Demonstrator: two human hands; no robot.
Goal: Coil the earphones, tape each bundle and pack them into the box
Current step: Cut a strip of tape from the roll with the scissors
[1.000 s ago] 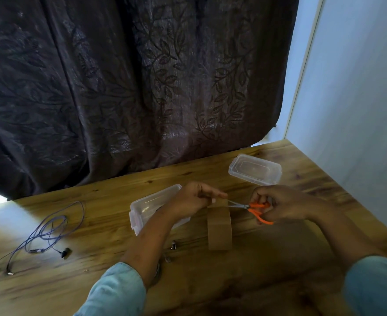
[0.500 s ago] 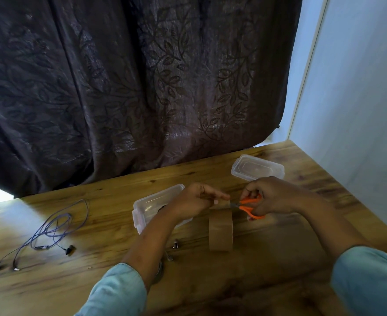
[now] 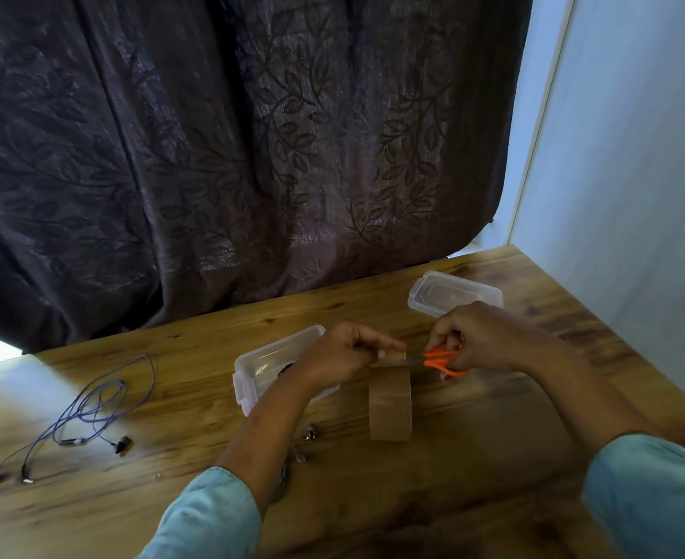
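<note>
Free end of tape strip (image 3: 392,354) being pinched by left hand (image 3: 345,355), fingers curled round it; brown tape roll (image 3: 390,409) standing on edge just below both hands; orange scissors (image 3: 443,360) being gripped by right hand (image 3: 490,336), blades being held against strip beside left fingertips; blade opening cannot be told; clear box (image 3: 248,377) lying behind left wrist; lid (image 3: 454,294) lying beyond right hand; uncoiled purple earphones (image 3: 90,413) lying on table (image 3: 454,498) well left of left hand; earbuds (image 3: 310,433) lying beside left forearm.
</note>
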